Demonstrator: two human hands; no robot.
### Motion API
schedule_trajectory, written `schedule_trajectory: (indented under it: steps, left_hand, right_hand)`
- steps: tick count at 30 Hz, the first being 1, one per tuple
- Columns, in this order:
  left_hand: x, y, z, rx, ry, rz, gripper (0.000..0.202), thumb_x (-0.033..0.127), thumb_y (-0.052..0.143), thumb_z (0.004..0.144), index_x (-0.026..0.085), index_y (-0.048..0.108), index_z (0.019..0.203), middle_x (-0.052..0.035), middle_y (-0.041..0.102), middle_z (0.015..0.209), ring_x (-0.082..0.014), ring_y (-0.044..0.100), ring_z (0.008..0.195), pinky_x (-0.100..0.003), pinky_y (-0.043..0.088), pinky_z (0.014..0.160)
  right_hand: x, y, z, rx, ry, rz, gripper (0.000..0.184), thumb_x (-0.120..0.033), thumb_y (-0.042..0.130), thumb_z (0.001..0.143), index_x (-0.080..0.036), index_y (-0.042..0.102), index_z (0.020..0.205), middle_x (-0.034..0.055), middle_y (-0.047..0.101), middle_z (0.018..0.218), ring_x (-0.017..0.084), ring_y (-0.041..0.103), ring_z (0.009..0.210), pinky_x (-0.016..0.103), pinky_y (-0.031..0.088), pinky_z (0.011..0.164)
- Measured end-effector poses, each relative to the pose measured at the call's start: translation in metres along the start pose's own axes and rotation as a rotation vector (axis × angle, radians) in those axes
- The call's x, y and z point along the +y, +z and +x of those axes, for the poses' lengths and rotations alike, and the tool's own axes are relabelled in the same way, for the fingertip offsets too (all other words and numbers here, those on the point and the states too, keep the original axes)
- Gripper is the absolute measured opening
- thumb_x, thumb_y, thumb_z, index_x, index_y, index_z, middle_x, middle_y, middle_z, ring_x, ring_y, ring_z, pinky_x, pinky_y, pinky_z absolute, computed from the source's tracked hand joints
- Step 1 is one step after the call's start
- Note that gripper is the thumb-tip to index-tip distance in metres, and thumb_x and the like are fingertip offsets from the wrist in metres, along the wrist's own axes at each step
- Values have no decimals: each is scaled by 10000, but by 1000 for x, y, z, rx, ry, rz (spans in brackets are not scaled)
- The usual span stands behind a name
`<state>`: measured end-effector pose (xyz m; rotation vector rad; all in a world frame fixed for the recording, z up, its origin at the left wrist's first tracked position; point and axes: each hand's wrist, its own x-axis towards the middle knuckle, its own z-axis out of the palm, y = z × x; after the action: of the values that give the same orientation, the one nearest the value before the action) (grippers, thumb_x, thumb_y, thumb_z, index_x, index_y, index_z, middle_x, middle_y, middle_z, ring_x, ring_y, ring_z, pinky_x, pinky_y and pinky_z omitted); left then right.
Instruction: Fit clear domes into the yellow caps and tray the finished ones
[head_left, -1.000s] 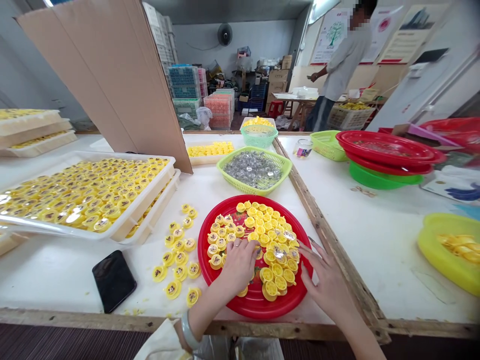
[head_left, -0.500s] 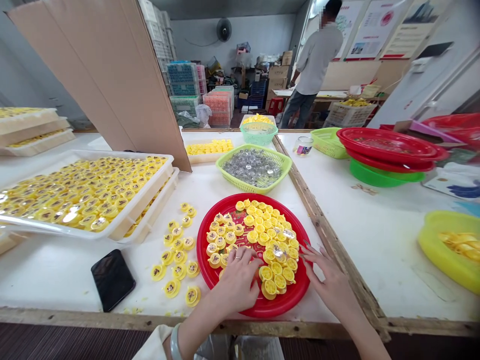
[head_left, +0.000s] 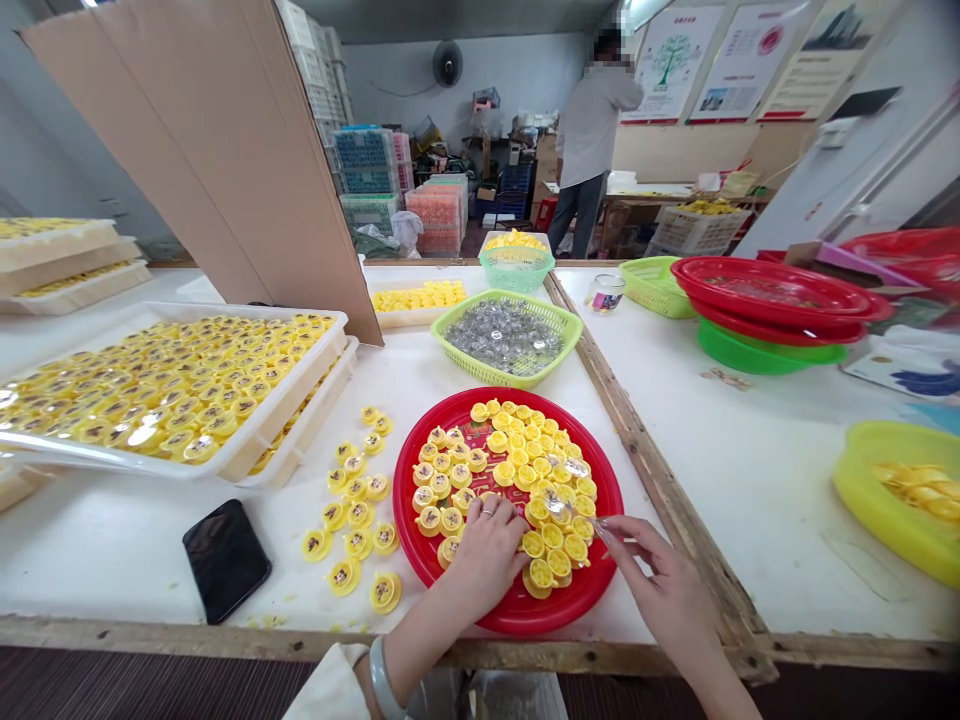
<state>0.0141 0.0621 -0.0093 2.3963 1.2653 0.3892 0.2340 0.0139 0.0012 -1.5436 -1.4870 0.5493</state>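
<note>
On a red plastic tray (head_left: 600,560) on the worktop (head_left: 112,550), the left hand (head_left: 487,555) rests bunched over yellow plastic caps (head_left: 551,545), while the right hand's (head_left: 667,600) fingers (head_left: 626,530) pinch together just beside a clear disc (head_left: 556,507); seemingly caps are being topped, so the next bare cap appears to call for a disc.
</note>
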Motion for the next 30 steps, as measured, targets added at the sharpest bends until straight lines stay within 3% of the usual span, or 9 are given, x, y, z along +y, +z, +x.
schedule_trajectory:
  steps: [3,7,10,14,19,23,25,30]
  left_hand:
    - [-1,-1,-2,25,-13,-60,184,208,644,842,205,603,1022,-59,632,1092,-279,519,1097,-468,364,993]
    - [-1,-8,-6,64,-37,-173,205,198,637,826,217,557,1013,-29,651,1056,-245,561,1051,-459,351,1000]
    - [1,-16,-10,90,-53,-245,223,201,628,821,218,536,1024,-27,662,1057,-231,592,1024,-468,322,1029]
    - [7,-28,-13,104,-53,-401,220,240,641,815,216,556,1016,-20,678,1034,-211,612,984,-413,364,1002]
    - [15,-42,-16,12,-23,-679,196,251,638,818,207,617,1008,-21,682,1026,-202,607,968,-318,450,877]
    - [23,-47,-19,-74,71,-808,277,208,579,861,216,601,1137,-27,653,1116,-182,588,1044,-291,440,940]
    - [28,-49,-22,-100,110,-822,282,179,536,881,209,582,1157,-40,625,1135,-178,573,1066,-295,431,966]
    - [35,-52,-28,-161,57,-796,250,170,467,904,191,508,1150,-64,591,1124,-185,564,1036,-323,446,946]
  right_hand:
    - [3,0,-2,64,26,35,253,-451,577,883,-230,667,967,86,739,995,216,707,788,302,588,700]
    - [6,0,-2,116,68,51,274,-474,601,866,-217,652,945,66,713,833,190,658,646,291,565,620]
    - [5,2,-2,60,105,115,294,-487,580,882,-213,624,980,48,678,774,173,615,601,284,545,583]
    - [-8,6,-5,-119,153,260,343,-487,517,928,-218,551,1138,21,639,741,154,567,567,268,518,532]
    - [-29,7,-10,-244,229,472,256,-463,551,923,-229,595,1016,-17,596,675,121,521,535,216,463,477]
    - [-42,14,-10,-290,140,453,233,-439,604,895,-213,657,886,18,658,762,144,609,696,229,517,655]
    - [-48,20,-10,-265,122,453,203,-426,616,890,-224,639,899,19,667,796,152,628,745,231,526,690]
    - [-56,32,-16,-126,101,473,175,-399,620,894,-250,543,945,-33,600,684,123,586,611,193,513,567]
